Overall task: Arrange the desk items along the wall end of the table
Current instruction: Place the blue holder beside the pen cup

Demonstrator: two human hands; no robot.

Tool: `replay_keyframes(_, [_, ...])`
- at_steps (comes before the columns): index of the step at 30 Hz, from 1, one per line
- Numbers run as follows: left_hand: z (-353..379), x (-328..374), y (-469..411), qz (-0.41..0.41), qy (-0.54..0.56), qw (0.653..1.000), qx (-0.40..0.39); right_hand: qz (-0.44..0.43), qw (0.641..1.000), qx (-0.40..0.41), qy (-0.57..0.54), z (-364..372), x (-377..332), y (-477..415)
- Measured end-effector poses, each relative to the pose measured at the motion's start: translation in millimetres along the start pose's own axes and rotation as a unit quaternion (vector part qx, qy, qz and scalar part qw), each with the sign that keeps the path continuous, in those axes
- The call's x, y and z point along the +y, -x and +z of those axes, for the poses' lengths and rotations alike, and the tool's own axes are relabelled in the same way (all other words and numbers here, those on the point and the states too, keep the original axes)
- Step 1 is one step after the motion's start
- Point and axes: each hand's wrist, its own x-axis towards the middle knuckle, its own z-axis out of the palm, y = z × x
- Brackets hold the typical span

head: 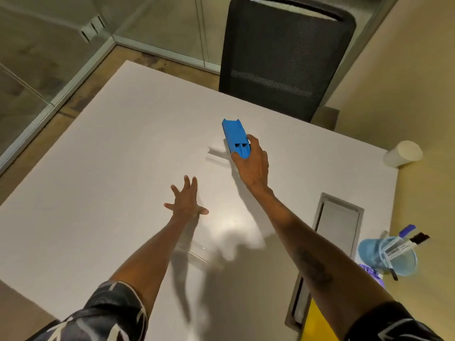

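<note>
while the right hand (253, 166) grips a blue stapler (235, 139) over the white table (98, 193), left hand (186, 201) open, fingers spread, pen cup (389, 257) near the wall

The tabletop (123, 143) is a smooth white laminate with a soft sheen that throws back a blurred glare, and a matt grey metal-looking hatch (338, 223) is set flush into it. The blue stapler (235, 137) looks like smooth moulded plastic with a dull satin finish, the blue cup (386, 258) is translucent glossy plastic, and the white cup (402, 153) looks matt, like paper. The chair (283, 52) back is black woven mesh in a matt plastic frame, the sleeves (108, 313) are soft printed cloth, and the partition (37, 52) is clear glass in brushed metal rails.
</note>
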Motion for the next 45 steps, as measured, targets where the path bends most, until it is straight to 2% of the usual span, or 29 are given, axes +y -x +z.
replay_keyframes(9, [17, 17, 25, 0.000, -0.081, 0.995, 0.061, 0.029, 0.999, 0.038, 0.016, -65, 38, 26])
replay_keyframes(14, [32, 42, 43, 0.067, -0.094, 0.974, 0.197, 0.054, 0.997, 0.059, 0.018, -92, 51, 38])
replay_keyframes(16, [37, 58, 50, 0.105, -0.063, 0.969, 0.213, 0.059, 0.996, 0.069, 0.021, -103, 56, 42])
replay_keyframes(20, [55, 90, 60, 0.181, -0.047, 0.968, 0.167, 0.092, 0.990, 0.090, 0.062, -129, 67, 46])
replay_keyframes(22, [68, 106, 63, 0.205, -0.098, 0.966, 0.122, 0.101, 0.985, 0.103, 0.093, -144, 75, 47])
replay_keyframes(25, [90, 125, 68, 0.187, -0.167, 0.967, 0.031, 0.127, 0.977, 0.114, 0.129, -172, 89, 46])
replay_keyframes(28, [110, 139, 75, 0.148, -0.162, 0.975, -0.024, 0.145, 0.967, 0.132, 0.163, -199, 106, 46])
replay_keyframes(32, [127, 154, 83, 0.122, -0.171, 0.977, -0.038, 0.170, 0.948, 0.147, 0.227, -234, 130, 48])
replay_keyframes(37, [126, 162, 80, 0.101, -0.147, 0.982, -0.060, 0.208, 0.918, 0.127, 0.312, -271, 153, 49])
replay_keyframes(45, [127, 163, 81, 0.093, -0.154, 0.983, -0.047, 0.257, 0.899, 0.116, 0.336, -306, 171, 53])
